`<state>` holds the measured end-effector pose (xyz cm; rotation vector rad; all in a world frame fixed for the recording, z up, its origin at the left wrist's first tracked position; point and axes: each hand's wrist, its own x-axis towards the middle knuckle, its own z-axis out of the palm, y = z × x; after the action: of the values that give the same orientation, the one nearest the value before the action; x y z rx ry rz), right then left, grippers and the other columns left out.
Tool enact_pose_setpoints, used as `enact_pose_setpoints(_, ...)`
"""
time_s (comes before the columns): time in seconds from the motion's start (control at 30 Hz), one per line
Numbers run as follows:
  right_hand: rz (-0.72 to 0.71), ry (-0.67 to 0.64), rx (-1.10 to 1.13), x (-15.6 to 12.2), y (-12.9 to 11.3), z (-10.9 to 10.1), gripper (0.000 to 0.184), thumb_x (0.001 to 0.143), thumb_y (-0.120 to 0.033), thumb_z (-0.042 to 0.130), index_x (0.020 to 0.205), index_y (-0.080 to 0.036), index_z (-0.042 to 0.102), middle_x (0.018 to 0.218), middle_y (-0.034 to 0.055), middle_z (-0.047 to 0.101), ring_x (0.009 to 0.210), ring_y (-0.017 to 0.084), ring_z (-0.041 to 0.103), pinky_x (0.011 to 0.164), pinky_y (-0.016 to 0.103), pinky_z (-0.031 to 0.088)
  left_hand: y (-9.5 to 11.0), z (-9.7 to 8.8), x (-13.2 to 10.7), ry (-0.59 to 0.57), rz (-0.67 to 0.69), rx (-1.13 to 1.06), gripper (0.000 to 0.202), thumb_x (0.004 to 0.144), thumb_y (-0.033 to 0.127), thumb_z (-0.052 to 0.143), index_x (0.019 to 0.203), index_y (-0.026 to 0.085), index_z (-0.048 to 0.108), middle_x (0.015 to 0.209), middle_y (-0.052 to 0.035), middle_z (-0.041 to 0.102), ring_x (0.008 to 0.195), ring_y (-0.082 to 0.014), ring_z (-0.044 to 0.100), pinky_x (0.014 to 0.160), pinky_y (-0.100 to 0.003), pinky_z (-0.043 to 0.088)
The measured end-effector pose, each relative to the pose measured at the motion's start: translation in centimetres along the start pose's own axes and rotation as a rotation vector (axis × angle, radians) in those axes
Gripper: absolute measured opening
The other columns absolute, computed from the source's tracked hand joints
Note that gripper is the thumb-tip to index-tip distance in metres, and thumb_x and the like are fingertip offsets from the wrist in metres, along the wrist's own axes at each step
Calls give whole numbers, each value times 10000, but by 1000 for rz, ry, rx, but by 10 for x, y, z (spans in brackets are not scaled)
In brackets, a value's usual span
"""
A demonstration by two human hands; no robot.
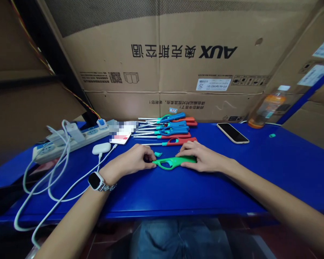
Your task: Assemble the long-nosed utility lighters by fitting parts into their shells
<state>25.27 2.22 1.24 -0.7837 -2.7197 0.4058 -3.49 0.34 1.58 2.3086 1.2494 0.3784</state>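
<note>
A green lighter handle [172, 163] lies on the blue table [272, 169] between my hands. My right hand [199, 156] is closed over its right end and holds it down. My left hand [136, 160], with a watch on the wrist, pinches at the handle's left tip with its fingers curled. A small teal cap [158, 154] lies just behind the tip. Behind them lies a pile of blue and red long-nosed lighters [169, 129] with metal tubes pointing left.
A white power strip [70, 138] with plugs and white cables sits at the left, next to a white charger [101, 148]. A phone [232, 132] lies at the back right, near an orange drink bottle [267, 108] and another teal cap [272, 135]. Cardboard boxes [162, 61] wall off the back.
</note>
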Motion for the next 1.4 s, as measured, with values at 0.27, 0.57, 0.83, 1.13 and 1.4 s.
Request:
enact_pose_setpoints(0.27,63,-5,31,1,0,3,277,887,-356,656,1104,-190,700,1045,89,644,979,234,596,886,391,464,-4,2,0,46,97,140,187,879,321,623,915,184,744,950,-74,678,856,-210,621,784,-299,473)
enact_pose_setpoints(0.57,125,70,60,-5,-8,10,266,868,-336,671,1097,-202,684,1031,77,632,969,233,595,879,407,477,-2,1,2,30,73,68,204,874,350,609,862,169,703,871,-68,679,774,-197,619,715,-287,473)
enact_pose_setpoints(0.83,238,322,114,3,5,-1,155,912,-265,564,895,-174,688,857,49,667,766,164,608,711,306,467,-5,0,2,57,65,38,214,831,367,641,906,187,730,878,-56,685,737,-185,616,670,-279,469)
enact_pose_setpoints(1.13,99,30,-33,46,-22,8,348,806,-476,707,1010,-194,702,1029,87,676,992,265,578,899,426,417,-10,-2,14,172,145,22,271,893,370,561,1038,179,689,997,-84,655,862,-213,619,782,-320,485)
enact_pose_setpoints(1.4,87,-5,-67,54,-34,21,297,837,-461,678,963,-193,691,931,62,652,917,239,565,839,381,381,-18,2,22,82,105,18,188,866,331,591,897,162,666,847,-48,648,720,-171,572,672,-280,445)
